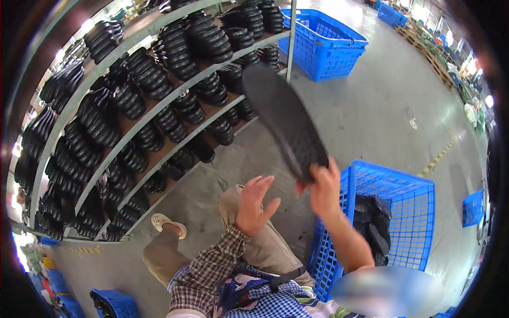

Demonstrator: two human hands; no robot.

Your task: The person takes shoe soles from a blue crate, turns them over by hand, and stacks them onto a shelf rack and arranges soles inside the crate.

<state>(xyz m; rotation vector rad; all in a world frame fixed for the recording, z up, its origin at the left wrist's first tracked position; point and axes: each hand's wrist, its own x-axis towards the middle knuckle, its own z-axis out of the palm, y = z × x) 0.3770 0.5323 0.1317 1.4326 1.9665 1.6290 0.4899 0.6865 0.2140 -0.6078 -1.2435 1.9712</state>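
Observation:
A black shoe sole [286, 119] is raised in front of me, its far end pointing up and left toward the rack. My right hand [322, 191] grips the near end, with the thumb and fingers closed around it. To its left, my left hand [254, 208] is held in the air above my knee, fingers spread, touching nothing. Close by my right forearm stands a blue plastic crate [395, 175]. Several dark soles [374, 225] lie in it, partly hidden by the arm.
A metal rack [291, 42] with curved-looking shelves fills the left, packed with stacks of black soles [180, 53]. Behind it on the right stands another blue crate [328, 55]. A smaller blue bin [115, 303] sits at lower left, and wooden pallets [424, 53] line the far right.

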